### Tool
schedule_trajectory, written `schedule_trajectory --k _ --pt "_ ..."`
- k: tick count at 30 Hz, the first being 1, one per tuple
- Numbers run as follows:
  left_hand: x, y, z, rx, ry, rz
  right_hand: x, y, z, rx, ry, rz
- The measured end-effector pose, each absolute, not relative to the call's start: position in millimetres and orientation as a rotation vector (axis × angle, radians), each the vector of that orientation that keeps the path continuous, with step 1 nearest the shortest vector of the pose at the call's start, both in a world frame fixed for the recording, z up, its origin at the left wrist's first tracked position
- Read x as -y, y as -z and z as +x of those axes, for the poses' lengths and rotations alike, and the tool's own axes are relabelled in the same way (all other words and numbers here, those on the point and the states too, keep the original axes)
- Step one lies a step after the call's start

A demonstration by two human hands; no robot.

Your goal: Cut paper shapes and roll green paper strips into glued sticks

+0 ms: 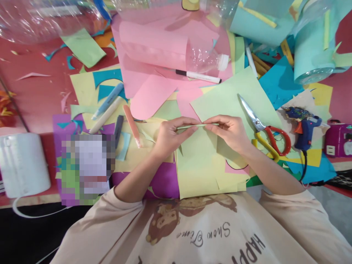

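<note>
Between my two hands stretches a narrow strip of light green paper (201, 125), seen nearly edge-on. My left hand (176, 132) pinches its left part between thumb and fingers. Its right part is pinched the same way by my right hand (227, 130). Both hands hover over pale yellow-green sheets (196, 161). Right of my right hand, scissors (257, 124) with red and yellow handles lie partly spread on a light green sheet (233, 93). A black-capped white marker (203, 76) lies beyond my hands.
A pink-wrapped plastic bottle (165, 47) lies at the back. On the right are a blue glue gun (306, 128), a purple box (338, 141) and a teal-wrapped bottle (313, 47). Several pens, including an orange one (131, 124), and a white device (23, 165) are on the left.
</note>
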State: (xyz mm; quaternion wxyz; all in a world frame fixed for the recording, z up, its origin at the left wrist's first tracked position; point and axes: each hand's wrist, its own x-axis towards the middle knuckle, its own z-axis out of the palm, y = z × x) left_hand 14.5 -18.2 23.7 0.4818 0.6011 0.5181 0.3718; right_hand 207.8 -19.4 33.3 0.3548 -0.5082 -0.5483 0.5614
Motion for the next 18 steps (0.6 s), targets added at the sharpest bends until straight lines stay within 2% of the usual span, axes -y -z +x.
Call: schedule_trajectory --k 11,18 --pt "17.4 -20.7 12.1 -1.299 -1.057 1.339 15.9 -37.2 212.3 1.379 -1.294 -1.361" --pt "18.8 -23.5 14.6 -1.256 -0.972 1.379 16.4 -35.8 210.6 1.444 -1.374 -1.279"
